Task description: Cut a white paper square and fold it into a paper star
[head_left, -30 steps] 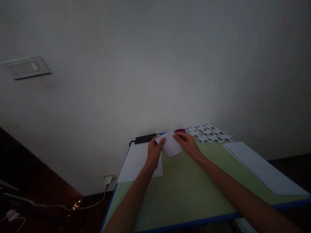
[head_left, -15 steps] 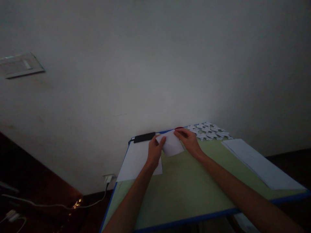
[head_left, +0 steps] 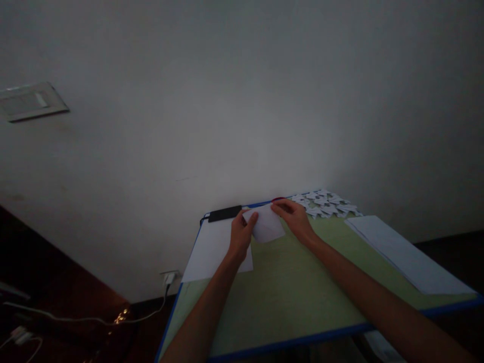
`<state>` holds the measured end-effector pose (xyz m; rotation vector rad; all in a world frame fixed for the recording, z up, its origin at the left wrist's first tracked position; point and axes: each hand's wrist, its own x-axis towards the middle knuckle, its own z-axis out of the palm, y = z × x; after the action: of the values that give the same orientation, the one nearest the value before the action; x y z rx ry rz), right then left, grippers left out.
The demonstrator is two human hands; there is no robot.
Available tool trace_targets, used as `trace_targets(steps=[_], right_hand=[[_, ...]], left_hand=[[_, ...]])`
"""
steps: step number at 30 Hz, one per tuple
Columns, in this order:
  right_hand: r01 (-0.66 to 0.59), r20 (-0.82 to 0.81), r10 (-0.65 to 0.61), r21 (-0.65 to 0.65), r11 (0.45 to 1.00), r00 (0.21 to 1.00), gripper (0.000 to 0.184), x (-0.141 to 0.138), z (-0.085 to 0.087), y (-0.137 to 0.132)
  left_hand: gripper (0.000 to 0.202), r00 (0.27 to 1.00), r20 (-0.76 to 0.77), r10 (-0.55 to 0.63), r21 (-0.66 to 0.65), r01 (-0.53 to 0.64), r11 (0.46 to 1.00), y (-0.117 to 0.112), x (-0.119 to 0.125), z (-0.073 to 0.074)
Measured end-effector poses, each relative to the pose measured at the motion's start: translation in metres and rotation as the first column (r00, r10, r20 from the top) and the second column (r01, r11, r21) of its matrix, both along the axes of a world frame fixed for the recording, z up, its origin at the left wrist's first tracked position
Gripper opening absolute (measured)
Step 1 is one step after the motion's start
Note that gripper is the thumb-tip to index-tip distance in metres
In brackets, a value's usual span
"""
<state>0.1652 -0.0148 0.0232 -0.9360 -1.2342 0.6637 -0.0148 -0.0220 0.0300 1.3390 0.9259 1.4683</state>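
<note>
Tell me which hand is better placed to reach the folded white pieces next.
Right, I judge: the right hand pinches the white sheet, but is nearer the folded white pieces. The left hand grips that sheet's other side, farther from them.

A wall switch [head_left: 32, 103] sits high left of the hands [head_left: 240, 236], a white plug [head_left: 170, 279] in an outlet [head_left: 163, 276] lower on that side, and a flat black device [head_left: 225, 214] just beyond them, at left.

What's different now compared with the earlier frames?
The view shifted slightly, so the wall plate sits farther left in the picture. Nothing was taken or let go: the left hand and right hand still hold the small paper. The folded papers stayed put.
</note>
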Motion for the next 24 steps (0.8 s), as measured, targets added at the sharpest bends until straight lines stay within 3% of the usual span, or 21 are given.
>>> trace_targets(steps=[18, 24], right_hand=[[-0.005, 0.013, 0.005, 0.001, 1.0, 1.0, 0.025, 0.0012, -0.0016, 0.0034], [-0.002, -0.001, 0.002, -0.008, 1.0, 1.0, 0.028, 0.0042, -0.004, 0.0071]], left_hand=[[0.049, 0.985, 0.166, -0.049, -0.111, 0.068, 0.991, 0.001, 0.0012, 0.0005], [0.055, 0.992, 0.127, -0.022, -0.082, 0.033, 0.996, 0.0025, -0.0007, 0.0027]])
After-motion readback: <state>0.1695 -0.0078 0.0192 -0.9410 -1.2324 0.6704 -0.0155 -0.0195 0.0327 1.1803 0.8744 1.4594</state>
